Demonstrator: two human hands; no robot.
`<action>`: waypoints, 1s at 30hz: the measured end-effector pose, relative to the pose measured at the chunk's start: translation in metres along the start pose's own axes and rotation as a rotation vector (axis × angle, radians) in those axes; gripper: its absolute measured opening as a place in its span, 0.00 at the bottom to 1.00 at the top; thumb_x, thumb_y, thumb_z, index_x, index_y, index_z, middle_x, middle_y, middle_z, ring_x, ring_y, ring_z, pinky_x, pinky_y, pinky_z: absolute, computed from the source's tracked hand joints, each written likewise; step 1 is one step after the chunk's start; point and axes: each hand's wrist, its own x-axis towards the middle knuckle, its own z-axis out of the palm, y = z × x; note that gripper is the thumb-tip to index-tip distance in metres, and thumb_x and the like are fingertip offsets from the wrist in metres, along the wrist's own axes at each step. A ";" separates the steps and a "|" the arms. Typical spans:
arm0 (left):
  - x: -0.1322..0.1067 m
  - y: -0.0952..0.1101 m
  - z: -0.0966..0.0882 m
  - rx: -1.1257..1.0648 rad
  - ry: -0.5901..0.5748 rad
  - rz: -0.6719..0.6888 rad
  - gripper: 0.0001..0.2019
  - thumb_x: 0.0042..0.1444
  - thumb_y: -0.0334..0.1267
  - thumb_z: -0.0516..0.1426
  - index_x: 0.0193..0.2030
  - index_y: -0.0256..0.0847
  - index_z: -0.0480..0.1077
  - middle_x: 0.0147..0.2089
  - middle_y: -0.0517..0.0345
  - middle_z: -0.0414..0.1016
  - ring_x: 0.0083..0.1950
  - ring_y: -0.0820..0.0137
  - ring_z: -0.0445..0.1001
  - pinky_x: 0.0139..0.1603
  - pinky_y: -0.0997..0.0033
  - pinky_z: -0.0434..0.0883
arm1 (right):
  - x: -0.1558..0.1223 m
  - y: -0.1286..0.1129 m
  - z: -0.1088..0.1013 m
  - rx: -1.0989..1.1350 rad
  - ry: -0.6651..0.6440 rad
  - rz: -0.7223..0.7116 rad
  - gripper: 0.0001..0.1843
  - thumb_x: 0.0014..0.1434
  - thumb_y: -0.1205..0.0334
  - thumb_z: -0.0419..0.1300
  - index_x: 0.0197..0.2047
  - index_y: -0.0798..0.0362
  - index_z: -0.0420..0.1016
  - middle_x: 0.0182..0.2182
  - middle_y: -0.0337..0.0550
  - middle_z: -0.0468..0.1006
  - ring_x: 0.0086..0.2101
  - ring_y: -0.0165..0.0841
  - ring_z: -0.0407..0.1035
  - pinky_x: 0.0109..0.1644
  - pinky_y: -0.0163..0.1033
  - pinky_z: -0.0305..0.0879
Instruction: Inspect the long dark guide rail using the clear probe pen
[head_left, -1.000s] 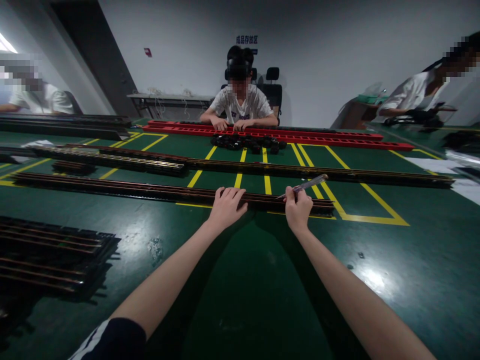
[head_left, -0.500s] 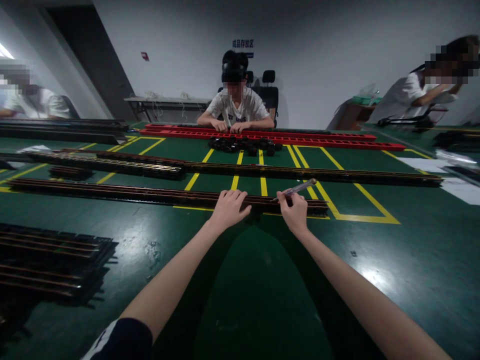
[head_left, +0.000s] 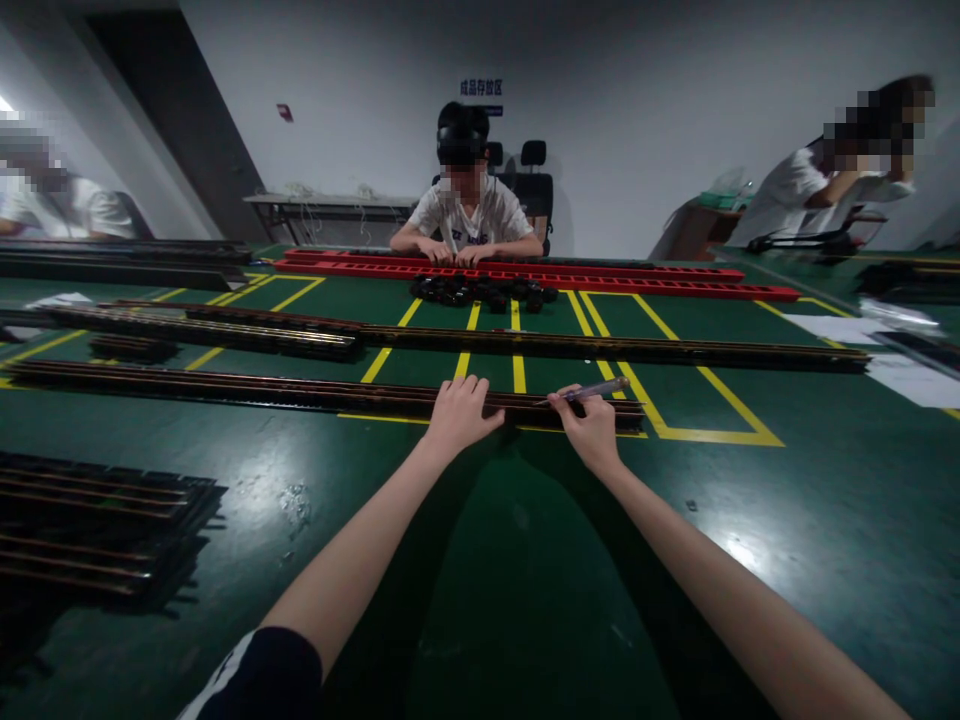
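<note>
A long black rail (head_left: 315, 390) with copper-coloured strips along it lies crosswise in front of me. My left hand (head_left: 461, 415) holds it down near its right part, fingers draped over the far side and the thumb at the near edge. Just to the right, my right hand (head_left: 590, 430) is closed on a slim screwdriver (head_left: 596, 389) with a clear purplish handle. The handle slants up to the right, and the thin shaft points left at the rail. Whether its tip touches the rail, I cannot tell.
Behind lies another long dark rail (head_left: 637, 347), with shorter ones (head_left: 225, 330) at its left. Red slotted rails (head_left: 637, 283) and a heap of black parts (head_left: 484, 291) lie farther back, before a seated co-worker (head_left: 469, 215). Stacked black rails (head_left: 90, 520) occupy the near left.
The screwdriver's handle has tipped lower and now lies flatter, with my right hand turned slightly. My left hand stays in place on the rail. The whole view has shifted a little.
</note>
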 end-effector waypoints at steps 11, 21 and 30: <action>-0.003 0.003 0.004 0.034 0.042 -0.047 0.19 0.57 0.49 0.50 0.45 0.39 0.71 0.45 0.47 0.73 0.47 0.58 0.69 0.47 0.58 0.65 | 0.000 -0.002 -0.001 -0.099 0.055 0.026 0.28 0.56 0.36 0.49 0.24 0.51 0.72 0.25 0.46 0.77 0.29 0.39 0.69 0.37 0.45 0.61; -0.001 0.001 0.003 -0.065 0.031 -0.027 0.18 0.57 0.48 0.51 0.46 0.38 0.71 0.46 0.48 0.74 0.48 0.60 0.69 0.48 0.58 0.66 | -0.002 0.005 0.001 -0.111 0.156 0.082 0.27 0.58 0.37 0.47 0.24 0.51 0.69 0.25 0.46 0.75 0.29 0.37 0.67 0.36 0.43 0.61; -0.001 0.001 0.001 -0.088 0.013 -0.023 0.18 0.57 0.48 0.51 0.46 0.38 0.71 0.46 0.49 0.74 0.48 0.61 0.70 0.48 0.59 0.66 | -0.002 0.003 0.000 -0.116 0.142 0.058 0.26 0.59 0.38 0.48 0.24 0.51 0.68 0.23 0.44 0.74 0.29 0.37 0.67 0.38 0.43 0.60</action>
